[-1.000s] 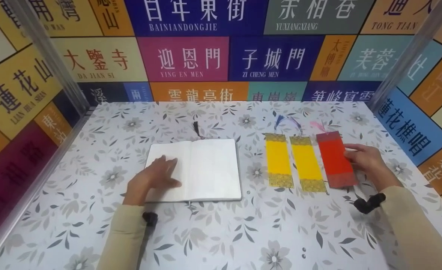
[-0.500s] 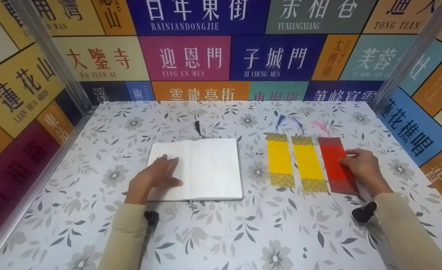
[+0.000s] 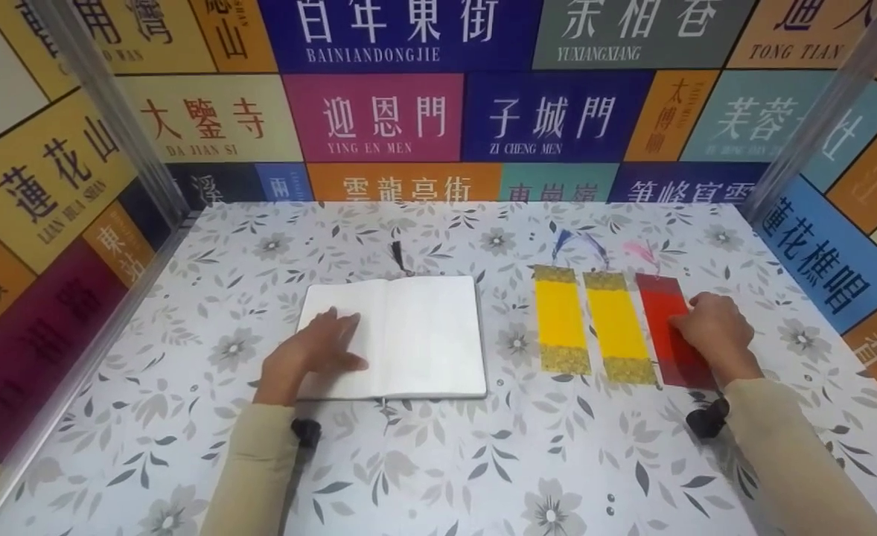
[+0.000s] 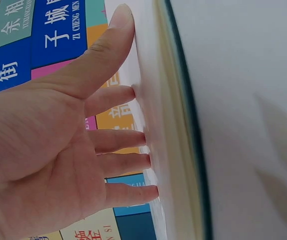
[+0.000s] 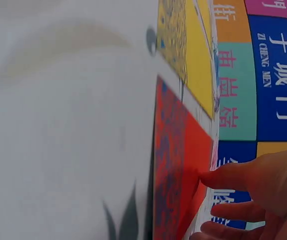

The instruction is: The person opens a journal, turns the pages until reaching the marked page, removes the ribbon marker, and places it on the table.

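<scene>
An open notebook point(image 3: 435, 339) with blank white pages lies left of centre. My left hand point(image 3: 312, 353) rests on its left page, fingers spread and straight; the left wrist view shows the fingertips on the page above the dark cover edge point(image 4: 186, 100). At the right lies a red bookmark point(image 3: 663, 316) with a pink tassel point(image 3: 641, 251). My right hand point(image 3: 720, 335) grips its right edge, the thumb point(image 5: 216, 177) on the red face and the other fingers at the far side. Two yellow bookmarks, a left one point(image 3: 561, 316) and a right one point(image 3: 617, 320), lie beside it.
A black tassel point(image 3: 398, 257) extends from the notebook's top. Blue and lilac tassels point(image 3: 580, 242) lie above the yellow bookmarks. A floral cloth point(image 3: 438, 461) covers the table. Colourful panels with printed characters point(image 3: 375, 119) stand behind and at both sides.
The red bookmark has shifted slightly down and now lies flatter. My right hand has moved in over its edge, the thumb onto its face. My left hand has stayed on the page.
</scene>
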### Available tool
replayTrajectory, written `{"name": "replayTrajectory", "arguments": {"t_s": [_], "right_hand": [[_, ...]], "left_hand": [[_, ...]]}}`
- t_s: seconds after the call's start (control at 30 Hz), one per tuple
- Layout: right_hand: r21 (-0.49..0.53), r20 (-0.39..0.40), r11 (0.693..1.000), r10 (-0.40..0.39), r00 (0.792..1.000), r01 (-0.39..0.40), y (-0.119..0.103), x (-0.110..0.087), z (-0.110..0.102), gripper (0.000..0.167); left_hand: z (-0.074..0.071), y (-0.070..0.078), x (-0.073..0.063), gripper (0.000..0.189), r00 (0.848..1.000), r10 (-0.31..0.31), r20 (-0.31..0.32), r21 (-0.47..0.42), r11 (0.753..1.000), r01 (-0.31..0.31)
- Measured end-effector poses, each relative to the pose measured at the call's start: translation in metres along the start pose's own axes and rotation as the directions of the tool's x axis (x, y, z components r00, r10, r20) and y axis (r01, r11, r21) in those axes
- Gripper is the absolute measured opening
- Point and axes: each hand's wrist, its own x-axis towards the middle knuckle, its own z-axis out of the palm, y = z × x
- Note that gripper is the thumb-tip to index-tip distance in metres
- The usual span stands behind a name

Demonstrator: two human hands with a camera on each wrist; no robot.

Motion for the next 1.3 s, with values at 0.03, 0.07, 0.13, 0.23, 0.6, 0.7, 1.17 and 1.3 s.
{"name": "replayTrajectory", "arguments": {"t_s": [0.03,0.07,0.13,0.23,0.6,0.7,1.17,1.3], "right_hand": [[-0.012,-0.011,1.000,-0.019,1.000,0.019,-0.003,-0.002,0.002,0.068],[-0.023,-0.021,0.999,-0.046,0.999,0.045,-0.006,-0.005,0.005,0.067],[-0.037,-0.044,0.993,-0.109,0.993,0.108,-0.016,-0.012,0.010,0.067],[-0.049,-0.072,0.975,-0.219,0.973,0.216,-0.033,-0.025,0.017,0.067],[-0.023,-0.087,0.882,-0.471,0.878,0.470,-0.084,-0.070,0.029,0.067],[0.014,-0.067,0.874,-0.483,0.873,0.485,-0.097,-0.081,0.033,0.071],[0.061,-0.091,0.659,-0.744,0.662,0.750,-0.142,-0.110,0.066,0.068],[0.043,-0.092,0.568,-0.817,0.569,0.822,-0.152,-0.115,0.074,0.069]], "left_hand": [[0.000,0.000,0.000,0.084,1.000,-0.003,0.001,0.000,1.000,0.003],[0.001,0.000,0.000,0.084,1.000,-0.004,0.002,-0.002,1.000,0.004],[0.001,0.000,-0.001,0.084,1.000,-0.008,0.005,-0.007,1.000,0.008],[0.000,-0.001,-0.001,0.084,1.000,-0.009,0.005,-0.017,1.000,0.009],[0.001,-0.001,0.001,0.085,1.000,0.012,0.004,0.003,1.000,-0.012],[0.001,-0.001,0.001,0.084,1.000,0.002,0.000,-0.005,1.000,-0.002],[0.001,-0.001,0.000,0.084,1.000,-0.012,-0.017,-0.023,1.000,0.011],[0.001,-0.001,0.000,0.085,1.000,-0.011,-0.011,-0.013,1.000,0.011]]}}
